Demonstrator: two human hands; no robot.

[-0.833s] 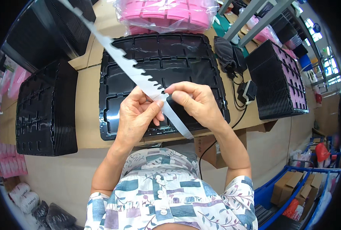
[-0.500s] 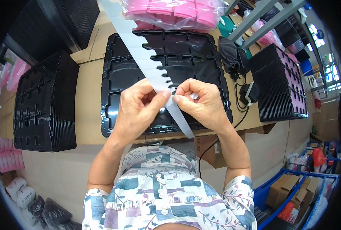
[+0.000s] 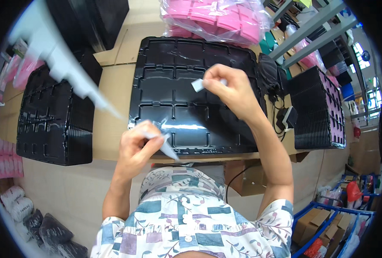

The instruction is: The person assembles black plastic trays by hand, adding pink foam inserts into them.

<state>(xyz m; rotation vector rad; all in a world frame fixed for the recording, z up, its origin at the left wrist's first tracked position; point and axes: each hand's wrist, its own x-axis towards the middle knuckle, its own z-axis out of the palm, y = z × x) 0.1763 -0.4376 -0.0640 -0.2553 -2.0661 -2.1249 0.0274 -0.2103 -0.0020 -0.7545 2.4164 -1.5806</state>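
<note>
Pinched in my left hand (image 3: 136, 148) is a long white strip (image 3: 66, 71) with a notched edge, blurred by motion. It looks like label backing paper and trails up to the far left, with a short end below the fingers. My right hand (image 3: 232, 88) holds a small white square label (image 3: 197, 85) between thumb and fingertips; another bit of white shows among the fingers. Both hands are over a large black plastic tray (image 3: 184, 92) with moulded compartments, which lies on the cardboard-covered table. The label is above the tray's middle and appears apart from it.
Stacks of black trays stand at the left (image 3: 53, 120) and right (image 3: 317, 109). A clear bag of pink pieces (image 3: 219, 19) lies beyond the tray. Black cables and an adapter (image 3: 287, 117) are by its right edge. A blue cart with cardboard boxes (image 3: 311, 225) stands lower right.
My hands have moved apart. The right hand has gone up over the tray with the small label; the left has gone nearer and leftward, swinging the strip left.
</note>
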